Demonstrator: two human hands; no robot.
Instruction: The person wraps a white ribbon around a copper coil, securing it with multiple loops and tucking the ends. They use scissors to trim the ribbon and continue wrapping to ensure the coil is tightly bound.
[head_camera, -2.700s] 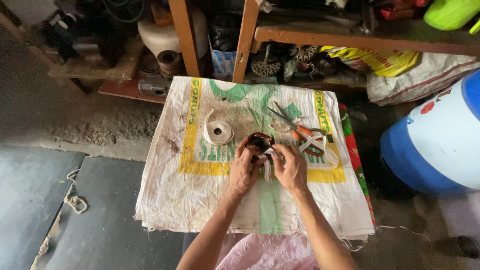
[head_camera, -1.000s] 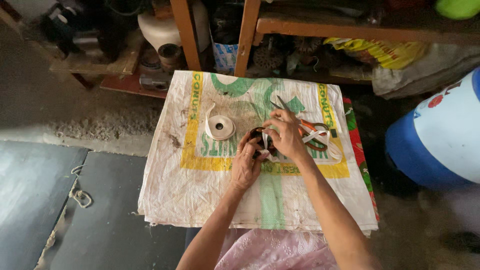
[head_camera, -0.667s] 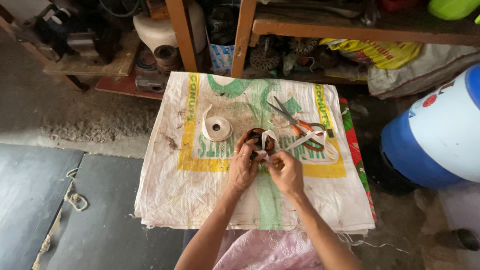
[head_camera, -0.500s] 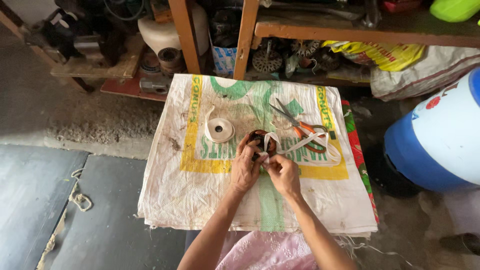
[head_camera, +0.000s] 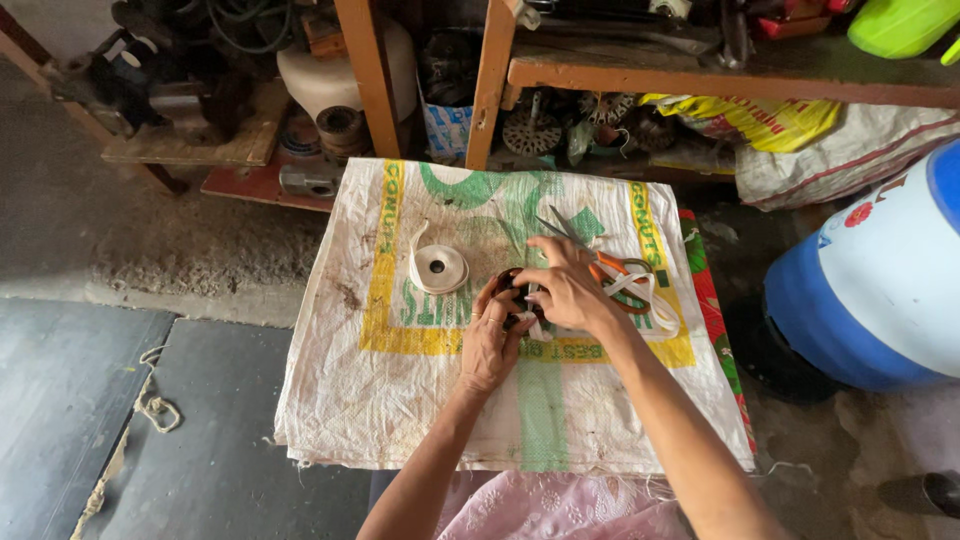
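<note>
Both hands meet over a small dark ring-shaped part (head_camera: 515, 298) on a table draped with a printed woven sack (head_camera: 420, 400). The left hand (head_camera: 490, 345) curls its grip around the part's near side; the right hand (head_camera: 570, 292) pinches it from the far side, fingers pressed together on it. A roll of white tape (head_camera: 438, 268) lies just left of the left grip. Orange-handled scissors (head_camera: 600, 262) and loose white tape strips (head_camera: 645, 295) rest just beyond the right grip. A blue-and-white drum (head_camera: 870, 290) stands well to the right.
</note>
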